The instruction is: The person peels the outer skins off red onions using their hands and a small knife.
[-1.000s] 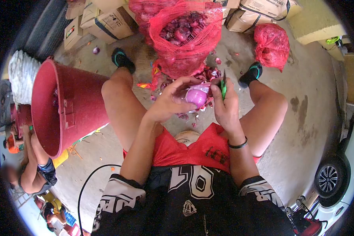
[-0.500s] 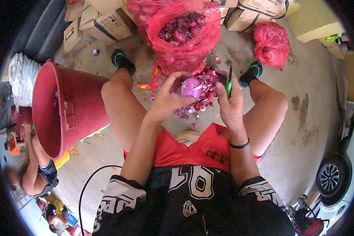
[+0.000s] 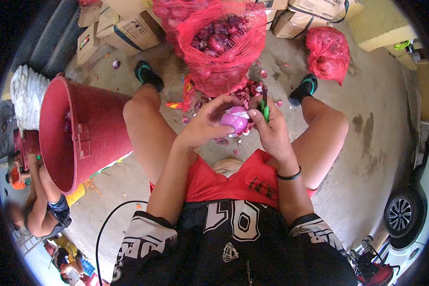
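Observation:
A smooth purple onion (image 3: 234,122) with a whitish strip of skin on it rests in my left hand (image 3: 206,121), whose fingers curl around it. My right hand (image 3: 271,128) grips a knife with a green handle (image 3: 265,111), its dark blade pointing away from me. Thumb and fingertips of the right hand meet the onion's right side, near the pale strip. Beneath both hands, a heap of red onion skins (image 3: 252,89) lies on the floor. Just beyond it stands a red mesh sack (image 3: 214,66), its mouth open on dark red onions and skins.
A large red tub (image 3: 97,136) lies tilted at my left, with a little purple inside. Cardboard boxes (image 3: 131,33) line the back. Another full red mesh bag (image 3: 327,53) sits beyond my right foot. Another person (image 3: 45,205) sits at far left; a car wheel (image 3: 399,215) shows at right.
My right hand has come left to the onion, bringing the knife with it. The onion has turned slightly and moved a little nearer to me in my left hand.

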`<action>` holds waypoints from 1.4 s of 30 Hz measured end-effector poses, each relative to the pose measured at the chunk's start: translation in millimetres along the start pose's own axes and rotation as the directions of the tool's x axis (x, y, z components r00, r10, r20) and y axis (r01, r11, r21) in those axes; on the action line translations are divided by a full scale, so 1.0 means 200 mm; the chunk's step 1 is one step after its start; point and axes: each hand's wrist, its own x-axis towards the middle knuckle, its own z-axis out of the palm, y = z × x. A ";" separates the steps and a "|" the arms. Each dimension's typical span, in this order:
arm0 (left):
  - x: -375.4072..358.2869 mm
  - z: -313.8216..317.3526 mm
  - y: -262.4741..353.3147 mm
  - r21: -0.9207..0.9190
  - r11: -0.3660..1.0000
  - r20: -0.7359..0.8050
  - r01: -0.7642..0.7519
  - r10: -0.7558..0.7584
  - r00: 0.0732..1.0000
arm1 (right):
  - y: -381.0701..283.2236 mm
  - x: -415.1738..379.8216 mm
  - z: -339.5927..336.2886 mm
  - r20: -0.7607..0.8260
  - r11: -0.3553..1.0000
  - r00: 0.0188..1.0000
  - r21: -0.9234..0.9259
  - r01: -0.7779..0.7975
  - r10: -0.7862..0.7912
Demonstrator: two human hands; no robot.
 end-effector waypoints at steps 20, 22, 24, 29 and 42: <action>0.03 0.01 -0.08 -0.629 0.773 0.030 0.086 -0.087 0.996 | -0.04 -0.01 -0.09 -0.052 0.796 0.975 0.587 -0.145 0.216; 0.03 0.01 -0.10 -0.553 0.830 -0.007 0.080 -0.101 0.995 | -0.02 -0.02 -0.11 -0.065 0.762 0.977 0.637 -0.116 0.203; 0.05 -0.02 -0.10 -0.639 0.757 0.070 0.138 -0.122 0.990 | -0.03 -0.02 -0.13 -0.101 0.740 0.974 0.667 -0.086 0.205; 0.03 -0.07 -0.15 -0.557 0.830 -0.209 -0.011 -0.128 0.969 | -0.06 -0.01 -0.18 -0.228 0.915 0.948 0.383 -0.123 0.223; -0.25 -0.75 0.78 -0.229 0.513 -0.556 -0.827 0.629 0.543 | 0.06 0.02 -0.22 -0.093 0.964 0.992 -0.244 -0.106 0.086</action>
